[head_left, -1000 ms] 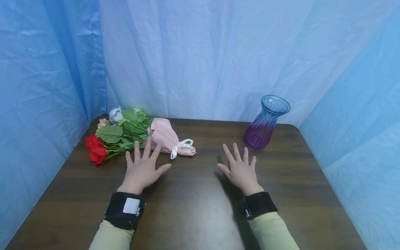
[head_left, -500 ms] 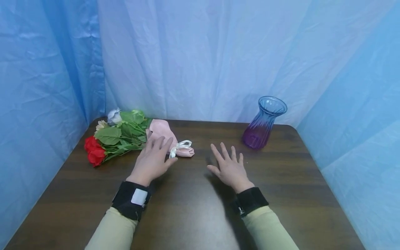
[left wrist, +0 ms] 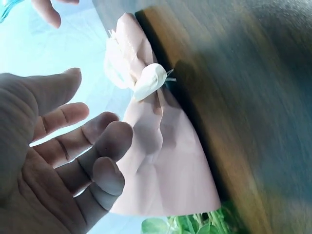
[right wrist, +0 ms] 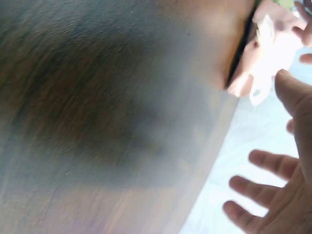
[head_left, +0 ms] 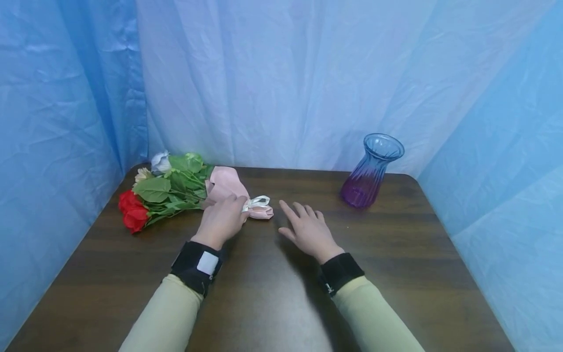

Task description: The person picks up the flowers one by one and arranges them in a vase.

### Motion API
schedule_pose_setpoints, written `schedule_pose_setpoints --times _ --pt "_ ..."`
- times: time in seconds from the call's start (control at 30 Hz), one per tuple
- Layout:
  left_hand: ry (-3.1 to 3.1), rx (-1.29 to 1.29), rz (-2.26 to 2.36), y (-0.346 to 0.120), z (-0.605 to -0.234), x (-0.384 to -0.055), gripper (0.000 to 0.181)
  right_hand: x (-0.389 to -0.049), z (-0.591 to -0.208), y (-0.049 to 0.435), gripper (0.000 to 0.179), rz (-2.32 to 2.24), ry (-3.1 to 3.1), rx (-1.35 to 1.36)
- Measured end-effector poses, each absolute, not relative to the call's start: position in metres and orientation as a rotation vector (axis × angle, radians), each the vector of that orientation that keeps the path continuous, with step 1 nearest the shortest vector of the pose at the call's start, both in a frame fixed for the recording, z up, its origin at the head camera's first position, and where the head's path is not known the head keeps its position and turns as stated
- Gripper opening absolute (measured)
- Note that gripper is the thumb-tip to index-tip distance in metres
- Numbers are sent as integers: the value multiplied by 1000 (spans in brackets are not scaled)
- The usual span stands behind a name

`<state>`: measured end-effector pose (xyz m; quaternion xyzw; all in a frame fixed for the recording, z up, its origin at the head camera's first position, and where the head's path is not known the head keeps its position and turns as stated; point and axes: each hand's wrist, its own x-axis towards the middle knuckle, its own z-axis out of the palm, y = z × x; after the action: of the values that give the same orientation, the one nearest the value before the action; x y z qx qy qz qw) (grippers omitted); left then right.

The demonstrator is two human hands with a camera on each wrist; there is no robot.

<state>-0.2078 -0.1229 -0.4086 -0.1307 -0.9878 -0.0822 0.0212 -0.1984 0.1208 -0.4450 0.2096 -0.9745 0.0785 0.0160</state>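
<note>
A bouquet [head_left: 180,183] lies along the back left of the table, with red, pale blue and cream blooms pointing left. Its stems run into a pink paper wrap [left wrist: 161,165] tied by a white ribbon bow [left wrist: 150,82]. My left hand [head_left: 222,220] is over the near side of the wrap, just left of the bow. In the left wrist view its fingers [left wrist: 111,139] bend loosely and overlap the wrap's edge, thumb apart. To the right of the bow, my right hand [head_left: 310,233] hovers above the table, fingers spread and holding nothing.
A ribbed glass vase [head_left: 368,171], blue above and purple below, stands upright at the back right of the dark wooden table [head_left: 396,254]. Blue cloth [head_left: 281,88] hangs behind the table and along both sides.
My left hand has moved right and forward onto the wrap, its fingers bending from a wide spread. My right hand has shifted left toward the bow. Bouquet and vase stay put.
</note>
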Motion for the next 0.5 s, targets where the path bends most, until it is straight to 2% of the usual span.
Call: schedule_pose_setpoints --times 0.5 --pt "-3056 -223 -339 -122 -427 -219 18 -213 -446 97 60 242 -2949 764"
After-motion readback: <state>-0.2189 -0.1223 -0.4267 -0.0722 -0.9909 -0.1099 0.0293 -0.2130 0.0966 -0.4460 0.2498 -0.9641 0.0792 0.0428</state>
